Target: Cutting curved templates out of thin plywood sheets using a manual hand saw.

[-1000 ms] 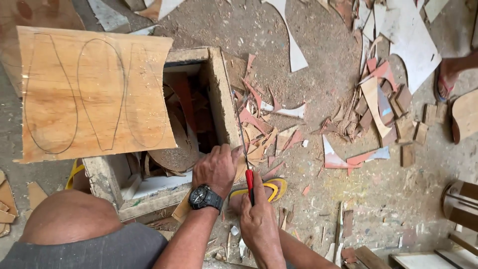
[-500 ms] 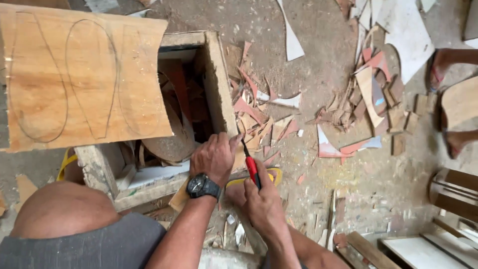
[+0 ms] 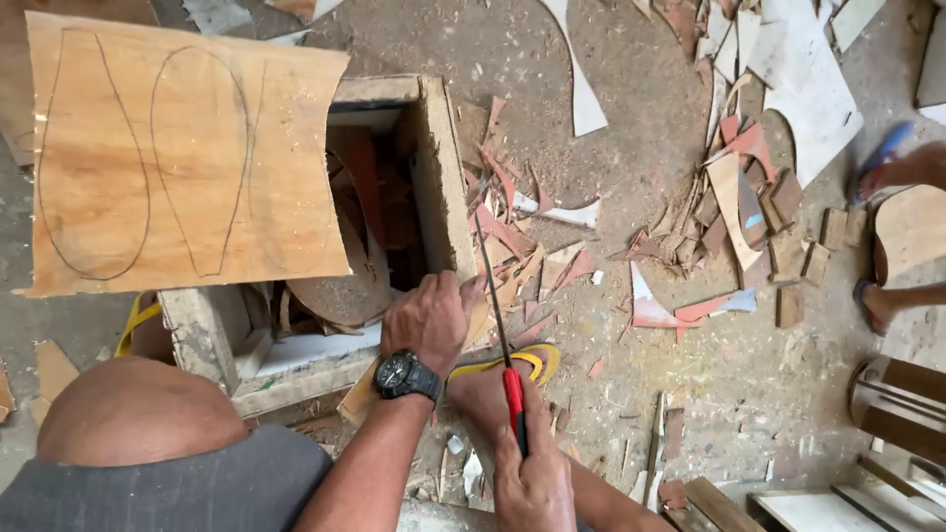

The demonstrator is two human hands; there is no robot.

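Person sawing a thin wood piece at the corner of an open wooden box

Low centre of the frame, the right hand (image 3: pixel 532 478) has its fingers wrapped tight around the red handle of a slim hand saw (image 3: pixel 498 325), whose blade runs up toward the box (image 3: pixel 439 187). The left hand (image 3: pixel 429 317), wearing a black wristwatch (image 3: pixel 404 374), presses a thin wood piece (image 3: pixel 367 392) down with fingers curled together against the box's near corner. A plywood sheet (image 3: pixel 182 158) with pencilled outlines lies over the box at upper left; offcuts (image 3: pixel 729 197) litter the floor at right, and a yellow sandal (image 3: pixel 527 363) lies just beside the saw handle
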